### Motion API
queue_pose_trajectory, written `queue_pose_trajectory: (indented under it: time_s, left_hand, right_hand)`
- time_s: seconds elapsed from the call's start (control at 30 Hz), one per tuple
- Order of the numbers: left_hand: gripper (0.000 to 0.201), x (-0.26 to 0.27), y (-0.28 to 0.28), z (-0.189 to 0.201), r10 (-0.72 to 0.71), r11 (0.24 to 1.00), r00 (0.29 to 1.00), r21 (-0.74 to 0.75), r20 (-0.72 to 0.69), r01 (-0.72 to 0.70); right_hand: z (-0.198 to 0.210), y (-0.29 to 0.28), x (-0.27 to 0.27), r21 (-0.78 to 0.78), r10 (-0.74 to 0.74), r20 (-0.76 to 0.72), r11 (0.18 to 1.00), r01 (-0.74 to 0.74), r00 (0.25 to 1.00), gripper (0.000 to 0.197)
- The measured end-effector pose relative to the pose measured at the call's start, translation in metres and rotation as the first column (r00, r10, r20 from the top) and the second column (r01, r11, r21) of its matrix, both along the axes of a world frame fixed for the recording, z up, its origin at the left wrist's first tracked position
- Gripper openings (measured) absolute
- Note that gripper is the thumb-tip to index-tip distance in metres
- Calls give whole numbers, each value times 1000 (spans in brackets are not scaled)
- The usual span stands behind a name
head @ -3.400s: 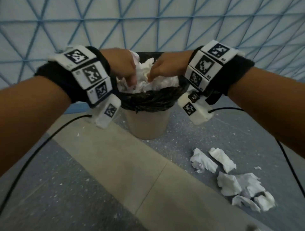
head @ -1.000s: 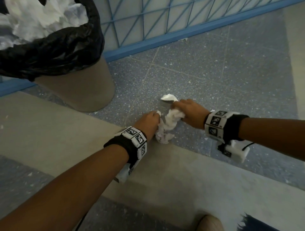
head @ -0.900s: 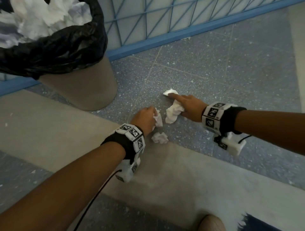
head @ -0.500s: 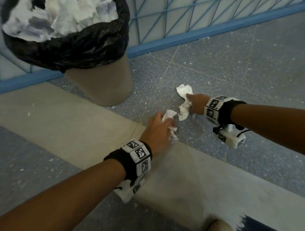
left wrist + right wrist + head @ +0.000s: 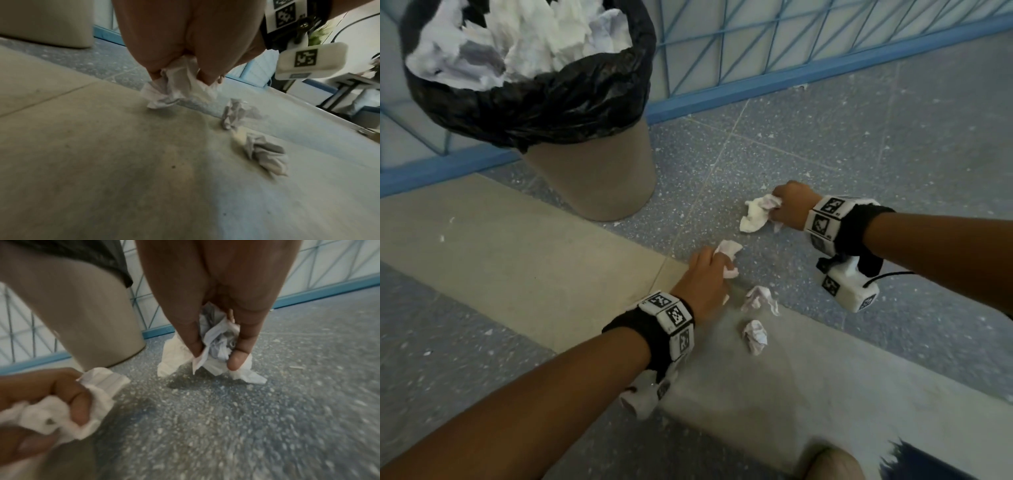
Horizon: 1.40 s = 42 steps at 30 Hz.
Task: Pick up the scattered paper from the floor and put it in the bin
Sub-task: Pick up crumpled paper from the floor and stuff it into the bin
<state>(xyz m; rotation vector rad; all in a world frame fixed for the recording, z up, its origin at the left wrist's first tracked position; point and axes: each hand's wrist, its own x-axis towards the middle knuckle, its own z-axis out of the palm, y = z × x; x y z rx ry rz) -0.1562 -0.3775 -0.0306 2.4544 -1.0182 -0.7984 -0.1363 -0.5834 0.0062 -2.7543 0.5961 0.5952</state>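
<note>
My left hand (image 5: pixel 717 265) grips a crumpled white paper (image 5: pixel 728 249) just above the floor; the left wrist view shows the wad (image 5: pixel 176 86) bunched in its fingers. My right hand (image 5: pixel 779 212) holds another crumpled paper (image 5: pixel 755 217), pinched between thumb and fingers (image 5: pixel 193 340) with the paper (image 5: pixel 213 353) hanging down. Two small paper balls lie loose on the floor: one (image 5: pixel 758 297) right of my left hand and one (image 5: pixel 755 335) nearer me. The tan bin (image 5: pixel 599 178) with a black liner (image 5: pixel 544 99) stands at the upper left, heaped with white paper.
A blue wire-mesh fence (image 5: pixel 774 44) with a blue base rail runs behind the bin. The floor has speckled grey tiles and a beige strip (image 5: pixel 524 260). A shoe tip (image 5: pixel 828 466) shows at the bottom edge. A cable trails from the right wrist camera.
Both hands have closed on paper and drawn apart, the right one moving right. Two small balls now lie uncovered by my left hand. The view has shifted so the bin shows more fully.
</note>
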Motion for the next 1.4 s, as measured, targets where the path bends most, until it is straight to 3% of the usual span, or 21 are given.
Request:
queue_pose_trajectory:
  time_s: [0.07, 0.13, 0.23, 0.33, 0.4, 0.57, 0.67, 0.77, 0.87, 0.97, 1.07, 1.17, 1.23, 1.3, 1.33, 1.4]
  left_hand:
    - [48, -11, -5, 3, -65, 994, 997, -89, 34, 68]
    - [76, -26, -10, 2, -252, 965, 966, -66, 59, 256]
    - [102, -38, -14, -4, -530, 848, 840, 78, 114, 524]
    - [90, -37, -14, -12, -637, 771, 740, 192, 216, 607]
    - [75, -34, -12, -14, -617, 781, 764, 267, 190, 564]
    - [33, -26, -15, -25, -504, 858, 817, 57, 279, 510]
    - [39, -4, -15, 0, -329, 943, 914, 30, 238, 331]
    - [38, 34, -2, 43, -107, 981, 983, -145, 147, 128]
    - [35, 71, 19, 97, 33, 924, 969, -377, 245, 64]
    - [29, 97, 44, 163, 155, 814, 945, -580, 288, 43]
    - [24, 124, 67, 220, 318, 740, 846, -669, 428, 61]
    - [25, 158, 83, 246, 500, 734, 747, -671, 438, -98]
    - [26, 176, 88, 247, 637, 680, 704, -660, 316, -319]
    - [40, 183, 88, 238, 726, 638, 645, -586, 240, -500]
    - [45, 184, 87, 232, 734, 648, 635, -532, 243, -545]
    - [49, 183, 86, 223, 687, 707, 690, -427, 227, -564]
  right_hand:
    - [4, -3, -10, 10, -17, -10, 1000, 17, 1000, 33]
    - [3, -9, -22, 16, -37, -21, 999, 37, 999, 31]
    - [1, -15, -37, -8, -48, -39, 999, 47, 998, 33]
    - [3, -16, -40, -19, -31, -35, 999, 30, 999, 34]
    - [3, -14, -38, -10, -29, -12, 1000, 29, 1000, 35]
    - [11, -1, -24, 15, 19, 55, 1000, -20, 998, 33]
    - [31, 6, -6, 100, -29, 224, 995, 6, 974, 26]
    - [72, 10, 21, 176, -111, 421, 984, 39, 900, 25]
    - [125, 13, 52, 226, -165, 654, 974, 16, 738, 25]
    - [172, 28, 77, 311, -199, 812, 943, -117, 549, 22]
    - [204, 62, 102, 238, -89, 875, 935, -262, 476, 26]
    - [211, 108, 129, 159, 56, 847, 923, -351, 529, 22]
    - [202, 138, 142, 123, 133, 780, 926, -357, 612, 21]
    - [190, 166, 149, 58, 167, 711, 954, -294, 683, 41]
    - [185, 177, 150, 35, 164, 681, 966, -256, 714, 48]
    - [180, 190, 153, 30, 185, 578, 968, -247, 795, 55]
